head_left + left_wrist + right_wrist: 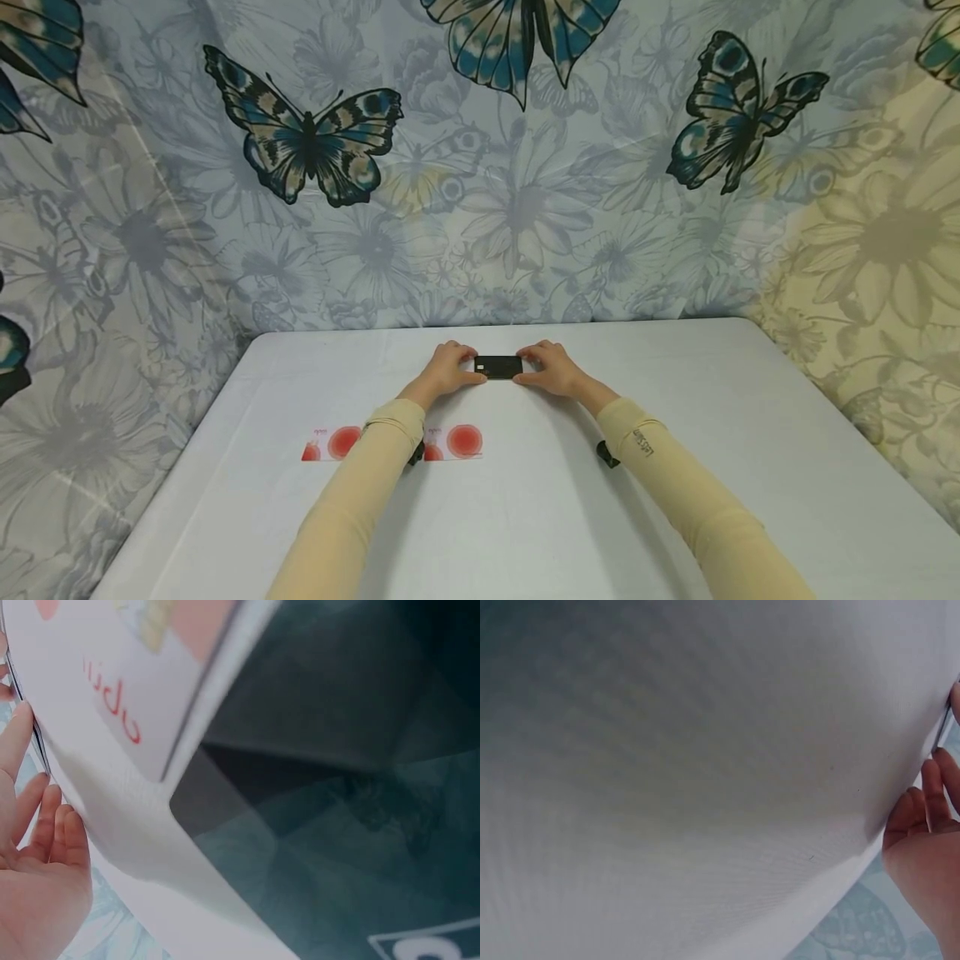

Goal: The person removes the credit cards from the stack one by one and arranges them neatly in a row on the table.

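Note:
A flat black rectangle (498, 367) that looks like a phone lies lengthwise at the far middle of the white table, a small pale patch near its upper left. My left hand (450, 368) holds its left end between thumb and fingers. At the opposite end, my right hand (550, 367) grips it the same way. In the left wrist view the left hand (45, 877) touches a thin dark edge (39, 746). The right wrist view shows the right hand (926, 817) at a similar thin edge (943, 724), partly cut off by the frame.
White cards with red circles, one at left (345, 442) and one farther right (465, 442), lie near my left forearm, which covers part of them. A dark glossy surface (337, 787) fills much of the left wrist view; its kind is unclear. Butterfly-patterned cloth (525, 208) hangs behind the table (495, 533).

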`<state>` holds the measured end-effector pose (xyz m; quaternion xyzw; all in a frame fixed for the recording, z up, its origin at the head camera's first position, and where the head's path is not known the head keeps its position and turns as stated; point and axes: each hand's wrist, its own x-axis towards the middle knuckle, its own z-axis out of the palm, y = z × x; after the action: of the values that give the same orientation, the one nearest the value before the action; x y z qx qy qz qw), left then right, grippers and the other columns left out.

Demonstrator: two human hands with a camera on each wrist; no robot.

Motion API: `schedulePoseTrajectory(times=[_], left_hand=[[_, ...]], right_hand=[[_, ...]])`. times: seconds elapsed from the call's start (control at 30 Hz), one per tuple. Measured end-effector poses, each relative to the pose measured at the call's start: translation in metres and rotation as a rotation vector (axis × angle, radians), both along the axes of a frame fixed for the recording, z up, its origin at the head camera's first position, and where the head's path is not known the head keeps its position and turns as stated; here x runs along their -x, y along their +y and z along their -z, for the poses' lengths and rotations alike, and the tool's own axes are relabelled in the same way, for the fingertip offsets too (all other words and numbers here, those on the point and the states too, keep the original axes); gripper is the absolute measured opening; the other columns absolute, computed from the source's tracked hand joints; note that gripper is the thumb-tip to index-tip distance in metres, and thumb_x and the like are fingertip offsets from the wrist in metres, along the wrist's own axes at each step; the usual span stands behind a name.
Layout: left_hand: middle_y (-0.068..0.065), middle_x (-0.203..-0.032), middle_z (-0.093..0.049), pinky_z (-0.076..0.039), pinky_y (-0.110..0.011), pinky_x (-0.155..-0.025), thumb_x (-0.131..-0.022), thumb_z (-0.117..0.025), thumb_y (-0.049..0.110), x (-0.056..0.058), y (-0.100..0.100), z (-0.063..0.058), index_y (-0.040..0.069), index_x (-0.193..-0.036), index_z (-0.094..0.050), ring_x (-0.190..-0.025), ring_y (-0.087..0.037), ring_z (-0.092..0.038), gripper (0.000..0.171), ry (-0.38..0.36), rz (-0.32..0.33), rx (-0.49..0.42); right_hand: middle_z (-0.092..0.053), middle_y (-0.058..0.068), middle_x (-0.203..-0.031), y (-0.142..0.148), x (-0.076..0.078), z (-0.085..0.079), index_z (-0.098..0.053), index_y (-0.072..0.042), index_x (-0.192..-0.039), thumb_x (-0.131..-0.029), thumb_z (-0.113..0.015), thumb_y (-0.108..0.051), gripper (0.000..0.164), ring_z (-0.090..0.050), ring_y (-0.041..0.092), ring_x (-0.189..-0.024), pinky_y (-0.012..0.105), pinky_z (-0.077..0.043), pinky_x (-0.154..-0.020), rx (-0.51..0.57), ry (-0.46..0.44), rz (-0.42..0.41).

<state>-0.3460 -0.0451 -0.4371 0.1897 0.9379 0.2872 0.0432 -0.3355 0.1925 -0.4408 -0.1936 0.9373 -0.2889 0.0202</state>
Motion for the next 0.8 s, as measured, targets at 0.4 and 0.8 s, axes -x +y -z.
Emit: schedulePoseTrajectory(times=[0.4, 0.8], left_hand=[[-0.013, -0.109, -0.062, -0.041, -0.039, -0.097, -0.082, -0.080, 0.028, 0.004, -0.001, 0.002, -0.002, -0.121, -0.063, -0.107, -0.028, -0.054, 0.053, 0.002, 0.042, -0.070], [-0.003, -0.098, -0.064, -0.048, -0.032, -0.085, -0.082, -0.080, 0.023, -0.002, 0.001, 0.002, 0.001, -0.126, -0.058, -0.092, -0.017, -0.060, 0.054, -0.017, 0.021, -0.201]], right_hand=[[-0.057, 0.017, -0.114, 0.003, 0.000, 0.001, -0.058, -0.001, -0.129, -0.090, -0.071, -0.029, 0.050, -0.046, 0.035, -0.108, 0.052, -0.036, -0.096, 0.004, -0.010, -0.018], [-0.064, 0.009, -0.102, 0.008, -0.006, -0.002, -0.056, 0.000, -0.130, -0.087, -0.074, -0.024, 0.052, -0.050, 0.028, -0.095, 0.047, -0.040, -0.088, 0.081, 0.059, -0.050]])
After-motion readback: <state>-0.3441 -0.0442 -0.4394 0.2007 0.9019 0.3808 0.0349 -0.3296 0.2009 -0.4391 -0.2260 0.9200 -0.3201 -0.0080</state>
